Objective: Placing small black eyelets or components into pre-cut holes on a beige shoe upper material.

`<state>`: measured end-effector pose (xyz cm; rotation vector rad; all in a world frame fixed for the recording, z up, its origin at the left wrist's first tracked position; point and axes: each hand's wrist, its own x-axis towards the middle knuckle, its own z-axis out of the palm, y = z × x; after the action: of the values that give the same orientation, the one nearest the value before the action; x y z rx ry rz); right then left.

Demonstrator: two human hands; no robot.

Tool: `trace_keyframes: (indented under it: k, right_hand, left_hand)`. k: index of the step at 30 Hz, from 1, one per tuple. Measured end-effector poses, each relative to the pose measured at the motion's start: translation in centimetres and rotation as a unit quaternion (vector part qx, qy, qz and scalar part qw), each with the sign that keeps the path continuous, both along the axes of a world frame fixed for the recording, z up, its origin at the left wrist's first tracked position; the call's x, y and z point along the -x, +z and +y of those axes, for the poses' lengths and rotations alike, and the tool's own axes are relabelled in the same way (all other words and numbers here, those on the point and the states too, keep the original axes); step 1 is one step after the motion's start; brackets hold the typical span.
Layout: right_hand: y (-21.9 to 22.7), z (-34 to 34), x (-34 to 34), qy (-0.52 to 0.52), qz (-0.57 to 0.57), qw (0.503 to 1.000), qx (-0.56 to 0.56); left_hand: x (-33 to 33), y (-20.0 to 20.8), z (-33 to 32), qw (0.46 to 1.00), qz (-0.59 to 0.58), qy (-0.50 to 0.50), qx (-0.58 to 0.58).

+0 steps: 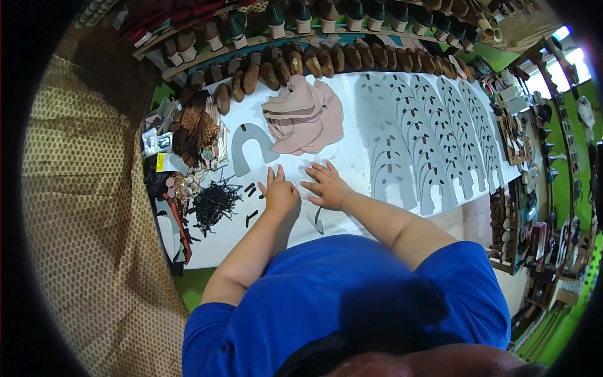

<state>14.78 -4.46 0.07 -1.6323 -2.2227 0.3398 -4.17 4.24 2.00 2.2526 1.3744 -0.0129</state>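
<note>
Both my hands are over the white tabletop in front of me. My left hand lies near several small dark strips, its fingers spread and nothing visible in them. To its right my right hand rests with fingers apart, also holding nothing I can see. A thin grey strip lies just below the right hand, close to my shirt. Beyond the left hand is a grey U-shaped piece with a small dark tab at its top. A heap of pinkish-beige cut pieces lies past both hands.
Rows of overlapping grey U-shaped pieces with dark tabs cover the table's right side. A tangle of black strips lies at the left. Brown shoe lasts line the far edge. A patterned curtain hangs at the left.
</note>
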Motion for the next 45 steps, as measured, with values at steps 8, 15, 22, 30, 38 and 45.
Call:
trace_keyframes:
  k: [8,15,22,30,38,45]
  right_hand:
    - [0.0,0.1,0.0,0.001,-0.008,1.0,0.008]
    - [-1.1,-0.2,-0.5,-0.047,0.082,0.995,-0.022]
    - [-0.8,-0.1,-0.6,-0.074,0.103,0.989,-0.069]
    - [-0.8,-0.3,-0.6,-0.082,0.117,0.989,-0.039]
    - [-0.6,-0.6,-0.5,-0.115,0.088,0.988,-0.063]
    - [-1.0,-0.8,-0.1,-0.169,0.077,0.981,-0.064]
  left_hand:
    - [0.4,0.8,0.5,0.999,0.02,-0.019,0.021]
    - [0.8,1.3,0.6,0.999,0.022,-0.023,0.024]
    - [2.9,0.0,0.9,0.999,-0.024,0.036,-0.027]
    - [3.7,0.0,0.1,0.985,-0.135,-0.007,-0.111]
    - [2.6,3.5,0.6,0.997,0.043,0.062,-0.005]
    - [4.1,-0.2,2.4,0.998,-0.034,0.021,-0.056]
